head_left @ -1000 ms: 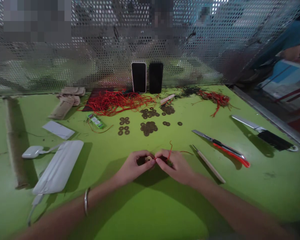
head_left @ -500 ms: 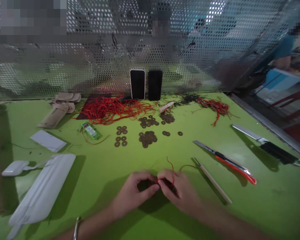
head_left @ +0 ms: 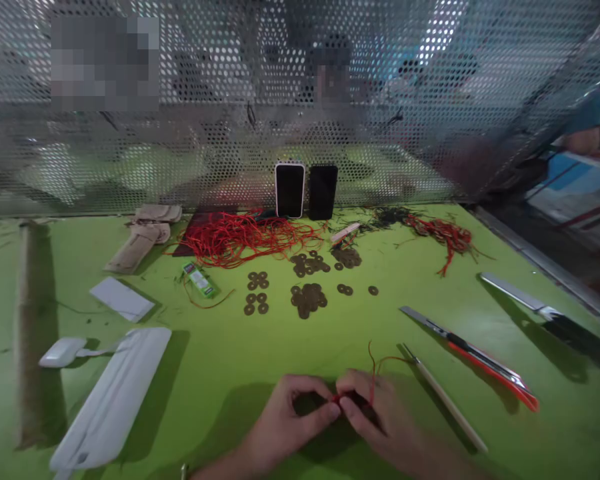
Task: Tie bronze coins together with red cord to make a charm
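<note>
At the front of the green table, my left hand point(head_left: 296, 417) and my right hand point(head_left: 375, 410) meet fingertip to fingertip. Both pinch a red cord point(head_left: 373, 367), part of it bunched between the thumbs and index fingers. Its loose ends rise behind my right hand and trail toward a wooden-handled awl-like tool point(head_left: 447, 400). Whether anything else is held inside the pinch is hidden. Beyond my hands lie brown holed coins, some in a pile point(head_left: 309, 300), others in small groups of several point(head_left: 256, 304).
An orange utility knife point(head_left: 473, 357) and a black-handled blade point(head_left: 555, 317) lie at right. Red cords point(head_left: 245, 237) heap at the back, near two upright phones point(head_left: 290, 191). A white lamp-like bar point(head_left: 115, 400), white card point(head_left: 122, 298) and green packet point(head_left: 199, 279) sit left. A perforated metal screen point(head_left: 205, 147) stands behind.
The whole view has shifted, so the table and hands appear lower and farther right. Both hands keep their pinch on the red cord, with little change in pose.
</note>
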`<state>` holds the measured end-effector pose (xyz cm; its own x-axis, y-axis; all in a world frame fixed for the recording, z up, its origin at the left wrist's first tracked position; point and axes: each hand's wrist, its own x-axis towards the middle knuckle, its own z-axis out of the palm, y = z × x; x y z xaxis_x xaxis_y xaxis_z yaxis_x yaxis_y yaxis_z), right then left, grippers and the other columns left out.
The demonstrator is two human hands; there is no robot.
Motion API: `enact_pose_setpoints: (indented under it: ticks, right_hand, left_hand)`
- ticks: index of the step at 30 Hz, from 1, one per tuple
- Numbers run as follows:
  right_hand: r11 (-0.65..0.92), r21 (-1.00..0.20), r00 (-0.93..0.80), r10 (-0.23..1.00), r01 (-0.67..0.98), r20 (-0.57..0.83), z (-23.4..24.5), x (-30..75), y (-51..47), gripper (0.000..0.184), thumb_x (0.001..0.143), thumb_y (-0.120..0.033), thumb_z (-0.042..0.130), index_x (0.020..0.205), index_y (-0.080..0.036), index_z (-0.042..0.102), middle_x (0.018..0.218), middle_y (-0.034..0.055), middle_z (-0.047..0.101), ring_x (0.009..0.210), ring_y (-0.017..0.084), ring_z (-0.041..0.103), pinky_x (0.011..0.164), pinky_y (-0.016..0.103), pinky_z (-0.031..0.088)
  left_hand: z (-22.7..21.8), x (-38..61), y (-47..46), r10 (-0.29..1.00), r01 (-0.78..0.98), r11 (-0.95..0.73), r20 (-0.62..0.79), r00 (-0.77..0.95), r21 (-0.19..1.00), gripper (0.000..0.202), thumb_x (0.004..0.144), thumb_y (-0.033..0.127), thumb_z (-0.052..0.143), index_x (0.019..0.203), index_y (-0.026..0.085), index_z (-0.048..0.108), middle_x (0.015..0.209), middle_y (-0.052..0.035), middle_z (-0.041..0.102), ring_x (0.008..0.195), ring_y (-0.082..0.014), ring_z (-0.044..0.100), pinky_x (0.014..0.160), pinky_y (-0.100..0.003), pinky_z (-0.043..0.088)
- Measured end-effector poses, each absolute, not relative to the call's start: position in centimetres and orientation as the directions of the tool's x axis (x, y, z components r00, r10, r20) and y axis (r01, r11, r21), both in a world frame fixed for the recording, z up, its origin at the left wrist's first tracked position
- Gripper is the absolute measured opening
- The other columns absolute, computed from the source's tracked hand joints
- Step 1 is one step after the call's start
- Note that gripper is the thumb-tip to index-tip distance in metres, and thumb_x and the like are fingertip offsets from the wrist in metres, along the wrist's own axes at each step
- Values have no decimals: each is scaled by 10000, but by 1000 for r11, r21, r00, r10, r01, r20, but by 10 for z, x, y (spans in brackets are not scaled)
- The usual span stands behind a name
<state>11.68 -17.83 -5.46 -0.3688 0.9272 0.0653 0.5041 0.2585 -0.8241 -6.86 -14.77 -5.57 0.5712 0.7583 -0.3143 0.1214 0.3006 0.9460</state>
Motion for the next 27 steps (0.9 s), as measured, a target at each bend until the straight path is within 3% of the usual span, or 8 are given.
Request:
enact_pose_setpoints:
  ticks: [4,7,11,14,18,20,24,27]
  right_hand:
    - [331,-817,-373,915,472,155,-48,118,-181,81,794,-190,430,852,-198,487,681,10,562,603,137,504,550,237,385]
    - [348,-793,-359,917,500,175,-46,118,-182,186,830,-135,363,861,-200,534,754,37,634,692,156,563,630,261,422]
    - [378,-748,-407,900,546,157,-49,114,-182,199,855,-149,376,875,-194,569,779,40,653,699,164,575,629,270,414]
    - [338,-775,-411,905,534,112,-50,116,-183,187,879,-165,371,869,-191,556,759,28,641,652,148,564,580,253,397]
    - [300,-780,-406,912,549,64,-41,136,-186,183,915,-195,367,824,-192,525,697,4,594,599,124,537,525,230,377]
    - [369,-750,-433,893,549,122,-30,151,-184,142,894,-177,408,815,-189,525,730,12,583,636,124,547,542,227,398]
    - [508,-712,-409,851,484,329,-7,176,-172,87,814,-121,498,801,-183,557,993,70,590,858,154,595,684,256,481]
    - [562,-737,-347,822,375,451,2,184,-160,129,796,-84,505,772,-186,579,1026,70,610,962,165,592,783,281,500]
  left_hand:
    - [-54,-67,-145,734,-148,425,-245,633,893,116,726,254,714,770,151,686,731,-18,688,695,-119,630,695,-259,500]
    - [-58,-69,-145,696,-355,597,-244,675,720,111,749,273,695,734,163,685,614,20,646,549,-78,598,555,-205,477]
    - [-61,-66,-146,692,-444,662,-267,670,604,167,727,312,717,698,153,676,530,25,597,474,-72,562,456,-172,419]
    - [-54,-56,-140,713,-401,652,-341,612,643,189,703,314,740,674,139,674,526,16,599,466,-61,543,446,-157,396]
    - [-42,-33,-124,785,-277,538,-354,508,796,172,721,303,726,699,136,691,560,9,613,487,-49,531,478,-152,405]
    - [-40,-20,-113,834,-192,425,-300,463,885,178,727,310,717,722,132,700,573,0,623,503,-60,543,510,-170,435]
    - [-43,-1,-94,929,-49,161,-135,344,986,181,712,315,721,750,138,709,666,-19,648,577,-78,574,558,-184,472]
    - [-47,2,-88,952,14,118,-117,284,993,193,705,322,721,761,137,712,705,-35,675,600,-87,597,563,-180,491]
